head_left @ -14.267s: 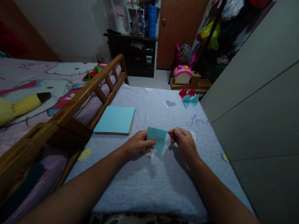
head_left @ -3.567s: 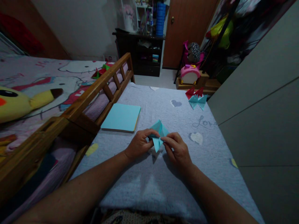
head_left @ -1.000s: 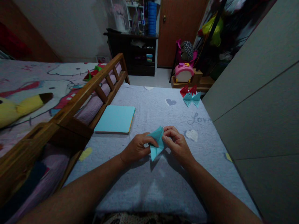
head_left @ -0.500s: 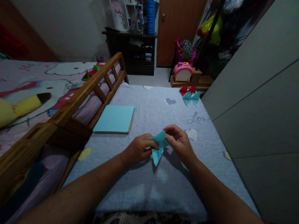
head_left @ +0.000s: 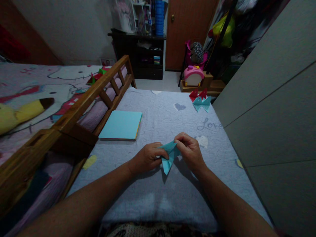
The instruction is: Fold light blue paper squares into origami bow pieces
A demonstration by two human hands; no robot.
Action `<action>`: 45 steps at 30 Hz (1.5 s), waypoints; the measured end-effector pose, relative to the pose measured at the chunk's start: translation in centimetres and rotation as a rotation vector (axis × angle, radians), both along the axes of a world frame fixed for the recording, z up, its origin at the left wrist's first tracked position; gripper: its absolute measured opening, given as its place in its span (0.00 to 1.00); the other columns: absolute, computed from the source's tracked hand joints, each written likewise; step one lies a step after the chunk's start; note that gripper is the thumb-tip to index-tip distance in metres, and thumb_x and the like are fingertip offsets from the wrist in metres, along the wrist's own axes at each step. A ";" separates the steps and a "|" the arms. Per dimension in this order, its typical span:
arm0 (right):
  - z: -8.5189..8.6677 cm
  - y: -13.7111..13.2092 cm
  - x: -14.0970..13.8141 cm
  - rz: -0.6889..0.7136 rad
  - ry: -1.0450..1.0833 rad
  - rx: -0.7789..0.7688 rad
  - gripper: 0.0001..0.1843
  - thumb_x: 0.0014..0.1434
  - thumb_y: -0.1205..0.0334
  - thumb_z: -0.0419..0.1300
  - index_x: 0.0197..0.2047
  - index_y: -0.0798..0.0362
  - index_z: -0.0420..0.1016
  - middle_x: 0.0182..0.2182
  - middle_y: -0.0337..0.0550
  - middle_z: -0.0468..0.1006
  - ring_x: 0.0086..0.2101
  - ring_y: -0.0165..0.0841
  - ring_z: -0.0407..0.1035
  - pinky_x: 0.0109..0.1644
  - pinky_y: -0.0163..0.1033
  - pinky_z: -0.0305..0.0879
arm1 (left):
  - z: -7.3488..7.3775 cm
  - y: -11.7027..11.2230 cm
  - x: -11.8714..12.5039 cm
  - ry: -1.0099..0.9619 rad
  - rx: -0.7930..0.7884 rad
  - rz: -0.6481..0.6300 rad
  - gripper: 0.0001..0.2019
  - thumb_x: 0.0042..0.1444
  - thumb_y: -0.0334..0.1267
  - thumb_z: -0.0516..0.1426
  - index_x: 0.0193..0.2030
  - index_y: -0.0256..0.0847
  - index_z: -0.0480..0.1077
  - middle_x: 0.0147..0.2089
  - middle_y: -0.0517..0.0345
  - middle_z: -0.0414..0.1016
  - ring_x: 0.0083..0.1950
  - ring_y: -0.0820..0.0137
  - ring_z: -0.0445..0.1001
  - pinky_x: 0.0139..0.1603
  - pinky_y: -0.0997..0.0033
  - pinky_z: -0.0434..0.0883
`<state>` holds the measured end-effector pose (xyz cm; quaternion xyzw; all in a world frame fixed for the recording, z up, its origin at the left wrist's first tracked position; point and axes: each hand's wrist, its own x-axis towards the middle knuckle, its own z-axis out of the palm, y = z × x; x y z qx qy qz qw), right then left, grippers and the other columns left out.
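A folded piece of light blue origami paper [head_left: 169, 161] is held up between my two hands, just above the bed, with a pointed end hanging down. My left hand [head_left: 150, 157] grips its left side, thumb on top and fingers behind. The thumb and fingertips of my right hand [head_left: 189, 149] pinch the upper right corner. Left of my hands lies a stack of square paper [head_left: 120, 125] with a light blue sheet on top. Folded blue paper shapes [head_left: 201, 104] and red folded paper shapes [head_left: 194, 94] rest at the far right corner of the bed.
A wooden bed rail [head_left: 93, 95] runs along the left, with another bed and a yellow plush [head_left: 27, 112] beyond it. A pale cabinet [head_left: 276, 108] borders the right. Past the far edge stand a dark shelf [head_left: 138, 52] and a pink toy case [head_left: 194, 76].
My right fingers have closed into a tighter pinch on the paper's upper corner and moved slightly right. The hanging point has shifted a little to the right.
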<state>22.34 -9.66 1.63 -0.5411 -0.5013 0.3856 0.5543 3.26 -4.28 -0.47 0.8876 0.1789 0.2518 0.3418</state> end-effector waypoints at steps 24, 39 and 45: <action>-0.7 0.0 0.7 0.187 0.309 -0.166 0.13 0.52 0.49 0.68 0.33 0.51 0.80 0.27 0.39 0.75 0.27 0.29 0.64 0.32 0.35 0.62 | 0.2 -0.1 0.1 -0.133 -0.309 0.005 0.04 0.57 0.33 0.59 0.34 0.41 0.77 0.35 0.56 0.76 0.35 0.73 0.74 0.36 0.75 0.70; -1.0 0.5 0.3 0.060 0.309 -0.202 0.14 0.49 0.50 0.69 0.30 0.52 0.78 0.24 0.37 0.72 0.24 0.28 0.61 0.28 0.34 0.60 | 0.2 -0.2 0.7 -0.167 -0.216 0.064 0.08 0.53 0.26 0.57 0.35 0.41 0.75 0.39 0.57 0.70 0.39 0.71 0.71 0.40 0.71 0.69; -1.6 0.4 0.5 0.136 0.388 -0.212 0.15 0.49 0.49 0.71 0.32 0.52 0.80 0.26 0.37 0.74 0.25 0.27 0.63 0.29 0.33 0.60 | -0.2 -0.2 0.4 -0.175 -0.347 0.040 0.07 0.54 0.27 0.56 0.35 0.41 0.74 0.34 0.58 0.73 0.36 0.71 0.71 0.38 0.71 0.67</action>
